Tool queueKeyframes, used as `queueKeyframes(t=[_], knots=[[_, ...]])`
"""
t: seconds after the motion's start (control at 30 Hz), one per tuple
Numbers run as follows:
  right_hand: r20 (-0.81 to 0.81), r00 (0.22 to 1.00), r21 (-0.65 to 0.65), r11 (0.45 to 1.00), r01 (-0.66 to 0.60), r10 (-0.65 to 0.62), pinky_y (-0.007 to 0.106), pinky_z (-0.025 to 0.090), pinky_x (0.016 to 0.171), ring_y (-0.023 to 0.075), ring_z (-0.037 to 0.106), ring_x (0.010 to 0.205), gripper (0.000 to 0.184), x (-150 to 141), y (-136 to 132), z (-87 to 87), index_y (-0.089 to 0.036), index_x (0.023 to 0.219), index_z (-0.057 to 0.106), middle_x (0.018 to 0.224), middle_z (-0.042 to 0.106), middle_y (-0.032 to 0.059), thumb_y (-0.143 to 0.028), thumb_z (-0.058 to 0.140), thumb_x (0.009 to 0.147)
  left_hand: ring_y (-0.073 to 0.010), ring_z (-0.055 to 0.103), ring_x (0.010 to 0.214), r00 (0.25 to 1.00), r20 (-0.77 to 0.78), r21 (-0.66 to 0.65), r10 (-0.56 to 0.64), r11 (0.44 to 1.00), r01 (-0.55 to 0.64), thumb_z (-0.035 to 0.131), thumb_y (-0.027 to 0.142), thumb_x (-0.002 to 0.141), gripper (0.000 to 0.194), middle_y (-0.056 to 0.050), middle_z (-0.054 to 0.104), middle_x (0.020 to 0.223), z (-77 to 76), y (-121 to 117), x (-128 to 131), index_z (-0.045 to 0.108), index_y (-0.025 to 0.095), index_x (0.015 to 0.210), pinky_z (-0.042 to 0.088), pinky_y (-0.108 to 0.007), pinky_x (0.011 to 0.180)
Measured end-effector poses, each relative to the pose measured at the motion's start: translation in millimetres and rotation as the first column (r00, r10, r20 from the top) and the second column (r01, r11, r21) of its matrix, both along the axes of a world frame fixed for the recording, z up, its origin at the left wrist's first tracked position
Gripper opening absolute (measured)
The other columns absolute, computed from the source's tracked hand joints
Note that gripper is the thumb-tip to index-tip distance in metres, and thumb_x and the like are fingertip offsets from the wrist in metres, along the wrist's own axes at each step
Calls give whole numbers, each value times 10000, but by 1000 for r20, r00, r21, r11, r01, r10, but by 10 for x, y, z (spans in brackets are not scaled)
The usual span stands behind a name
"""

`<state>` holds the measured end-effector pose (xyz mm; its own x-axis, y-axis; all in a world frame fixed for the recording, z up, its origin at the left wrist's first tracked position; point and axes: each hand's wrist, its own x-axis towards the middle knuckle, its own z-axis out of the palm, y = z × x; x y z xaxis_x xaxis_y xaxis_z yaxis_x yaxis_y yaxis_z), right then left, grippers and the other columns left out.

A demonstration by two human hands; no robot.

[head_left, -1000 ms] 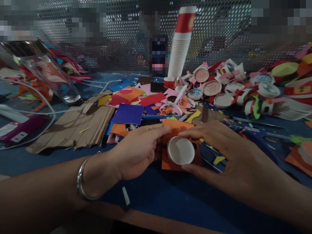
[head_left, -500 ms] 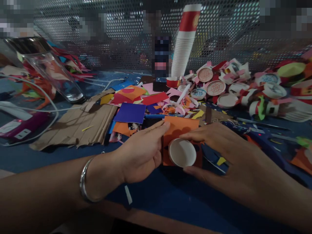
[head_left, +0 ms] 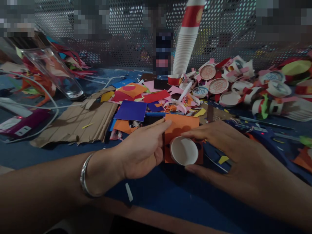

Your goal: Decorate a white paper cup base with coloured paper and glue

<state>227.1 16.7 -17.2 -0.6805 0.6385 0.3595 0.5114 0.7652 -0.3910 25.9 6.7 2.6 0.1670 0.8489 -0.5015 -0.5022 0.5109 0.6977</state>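
Right hand [head_left: 243, 159] half-curled, thumb and fingers pinching opposite sides of white paper cup [head_left: 184, 150]. Cup sits over orange paper [head_left: 185, 122], just right of left hand [head_left: 143, 149], which is nearly closed on paper's left edge, thumb on top. Base contact hidden. Best: light pinch, rim kept round, paper held flat.

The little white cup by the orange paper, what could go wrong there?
The right hand pinches the white cup, so squeezing too hard might bend it. The cup might also slip against the orange paper that the left hand holds at its edge. Behind, the tall cup stack leans, so a bump could topple it.
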Motion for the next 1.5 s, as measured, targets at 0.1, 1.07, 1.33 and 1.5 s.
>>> queueKeyframes(t=[0.1, 1.07, 1.33, 1.5], knots=[[0, 1000, 9, 1000, 4, -4, 514, 524, 974, 318, 634, 1140, 392, 9, 2, -2, -293, 1278, 585, 1233, 664, 69, -450, 662, 928, -178, 724, 842, 993, -15, 13, -114, 993, 114, 380, 214, 1068, 366, -113, 779, 1013, 4, 7, -33, 730, 116, 1021, 576, -268, 738], [15, 1000, -40, 999, 19, -19, 463, 558, 940, 310, 660, 1128, 359, 35, 7, 35, -311, 1229, 611, 1233, 690, 47, -491, 663, 923, -164, 679, 862, 928, -134, 218, -347, 903, 369, 655, 58, 861, 206, -63, 721, 990, -47, -35, -90, 724, 168, 1021, 562, -264, 754], [6, 1000, -28, 1000, 11, -11, 454, 561, 958, 294, 669, 1120, 353, 23, 17, 55, -301, 1231, 606, 1233, 691, 50, -451, 676, 920, -214, 704, 899, 950, -165, 119, -264, 951, 285, 576, 206, 977, 196, -129, 745, 1073, -34, -38, -31, 743, 135, 1052, 599, -315, 733], [16, 1000, -43, 999, 16, -15, 431, 536, 1019, 273, 657, 1164, 360, 29, 9, 69, -302, 1249, 604, 1247, 687, 36, -429, 681, 922, -243, 709, 1002, 962, -152, 49, -226, 971, 235, 444, 258, 1047, 354, -166, 724, 1245, -5, -25, 1, 705, 137, 1252, 602, -297, 707]])
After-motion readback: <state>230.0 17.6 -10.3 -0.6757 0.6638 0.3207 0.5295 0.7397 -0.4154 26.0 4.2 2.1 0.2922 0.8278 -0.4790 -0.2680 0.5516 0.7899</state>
